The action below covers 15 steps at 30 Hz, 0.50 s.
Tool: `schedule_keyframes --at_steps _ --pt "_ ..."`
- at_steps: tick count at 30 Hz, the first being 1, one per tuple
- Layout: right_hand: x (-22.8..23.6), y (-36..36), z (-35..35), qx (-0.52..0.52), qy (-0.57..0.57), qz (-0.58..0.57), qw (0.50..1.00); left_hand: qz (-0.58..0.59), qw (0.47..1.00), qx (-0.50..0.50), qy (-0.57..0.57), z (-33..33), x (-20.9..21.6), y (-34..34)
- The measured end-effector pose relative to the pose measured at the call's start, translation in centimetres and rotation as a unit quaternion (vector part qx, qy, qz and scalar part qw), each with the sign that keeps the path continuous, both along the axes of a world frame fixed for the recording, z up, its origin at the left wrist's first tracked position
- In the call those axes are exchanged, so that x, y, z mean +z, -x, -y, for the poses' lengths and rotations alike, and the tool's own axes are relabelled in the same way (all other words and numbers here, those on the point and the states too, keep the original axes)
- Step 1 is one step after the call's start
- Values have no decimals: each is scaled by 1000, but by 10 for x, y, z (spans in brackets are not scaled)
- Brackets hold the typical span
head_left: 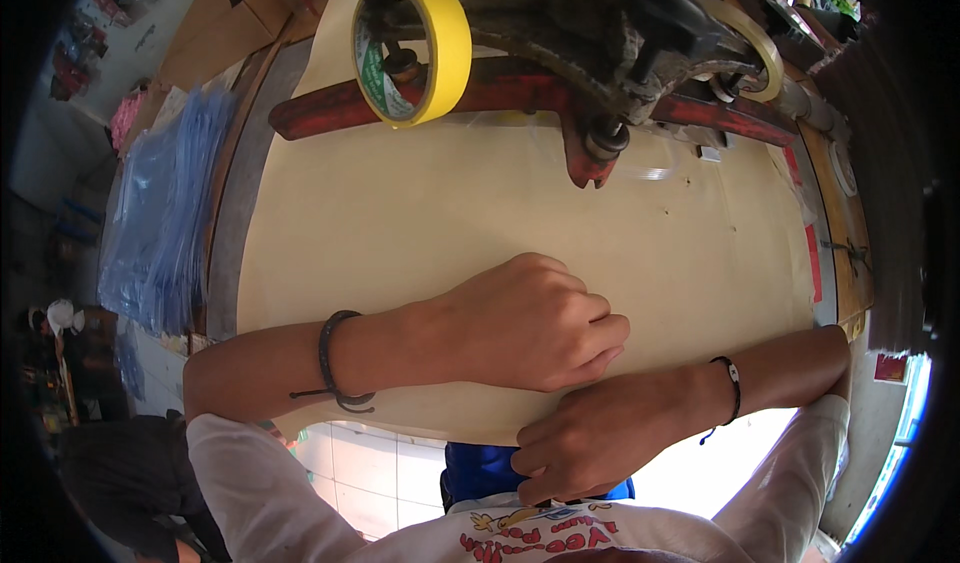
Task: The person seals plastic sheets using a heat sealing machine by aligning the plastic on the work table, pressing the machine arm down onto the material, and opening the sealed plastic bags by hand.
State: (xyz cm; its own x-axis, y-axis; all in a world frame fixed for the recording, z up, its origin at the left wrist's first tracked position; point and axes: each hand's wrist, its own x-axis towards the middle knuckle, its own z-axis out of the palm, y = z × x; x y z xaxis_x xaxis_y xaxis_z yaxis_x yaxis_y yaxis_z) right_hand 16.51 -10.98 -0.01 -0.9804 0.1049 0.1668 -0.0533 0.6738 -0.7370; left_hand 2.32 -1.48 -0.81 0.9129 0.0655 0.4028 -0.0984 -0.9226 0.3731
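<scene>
A cream paper sheet (pixel 400 213) covers the table in front of me. My left hand (pixel 540 323) is closed with its fingers curled under, back upward, over the near middle of the sheet. Its palm is hidden, so anything inside it cannot be seen. Just nearer to me and to the right, my right hand (pixel 610 433) is also closed, at the sheet's near edge by my shirt. Its curled fingers hide whatever they may hold. Beyond both hands stands a dark metal machine (pixel 540 23) with a long red bar (pixel 490 88) across its front.
A yellow tape roll (pixel 450 53) hangs on the machine's left side, a paler roll (pixel 765 48) on its right. At the left lies a stack of clear bluish plastic sleeves (pixel 165 203). Behind it is a cardboard box (pixel 215 38). Someone in dark clothing (pixel 125 473) is at lower left.
</scene>
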Motion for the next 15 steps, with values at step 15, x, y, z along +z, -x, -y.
schedule_keyframes --at_steps 15 --pt "-2 -1 0 2 2 -10 1000 10 1000 -6 3 -1 0 0"
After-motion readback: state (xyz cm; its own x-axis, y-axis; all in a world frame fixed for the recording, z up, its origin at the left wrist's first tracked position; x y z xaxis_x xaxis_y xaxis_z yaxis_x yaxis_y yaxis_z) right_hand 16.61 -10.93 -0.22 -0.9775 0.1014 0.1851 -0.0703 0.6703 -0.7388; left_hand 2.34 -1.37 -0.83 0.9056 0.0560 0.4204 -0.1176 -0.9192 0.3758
